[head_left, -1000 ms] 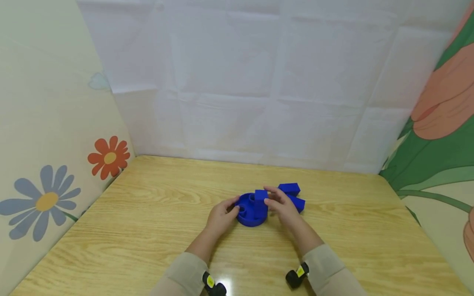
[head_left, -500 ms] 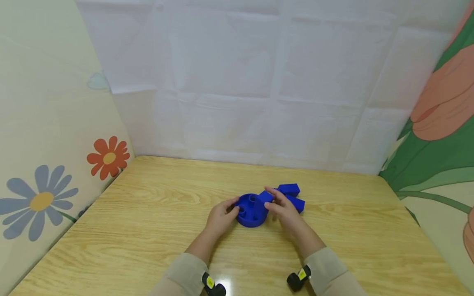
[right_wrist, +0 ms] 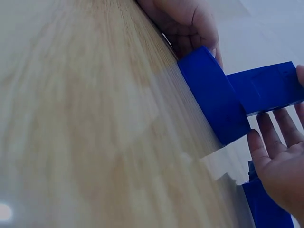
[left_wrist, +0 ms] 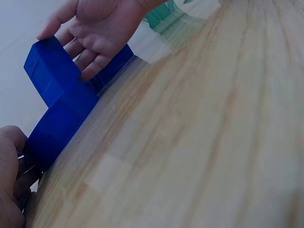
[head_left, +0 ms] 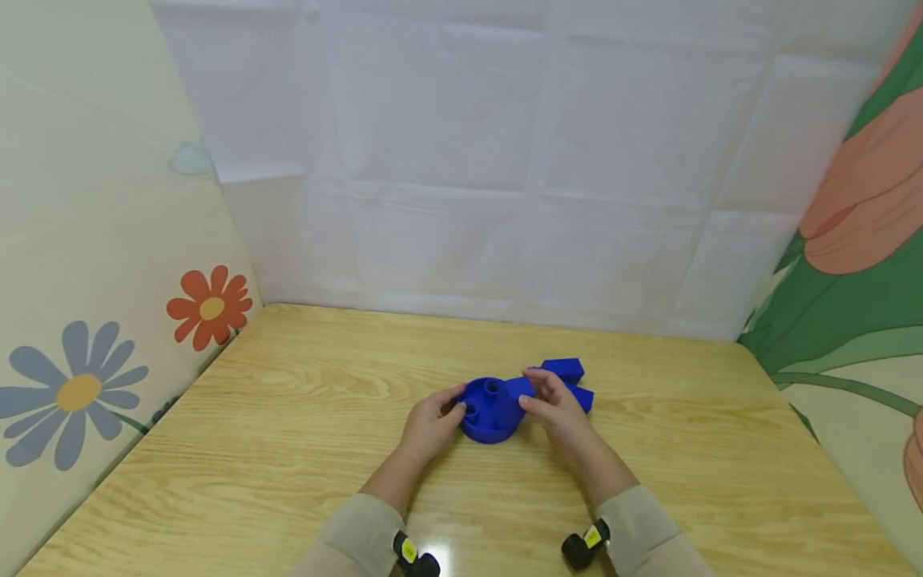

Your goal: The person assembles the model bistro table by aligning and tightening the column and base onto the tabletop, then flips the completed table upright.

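Note:
A round blue base (head_left: 489,434), a shallow dish with tube-like sockets inside, lies on the table in the head view. My left hand (head_left: 429,425) grips its left rim, thumb over the edge and fingers on the outer side. Rising from the right side of the base is a blue rectangular block (head_left: 517,389), which leans to the right. My right hand (head_left: 566,421) holds this block's upper part between thumb and fingers. In the right wrist view the block (right_wrist: 268,88) meets the base (right_wrist: 211,97); how its lower end sits inside is hidden.
Two more blue pieces, one farther back (head_left: 565,369) and one partly behind the right hand (head_left: 581,398), lie on the wooden table (head_left: 303,417). A white cloth (head_left: 440,160) hangs behind the table, with flower-printed cloths at both sides.
The block stood upright and has turned and tipped to the right, and my right hand has shifted slightly right with it. My left hand and the base have stayed in place.

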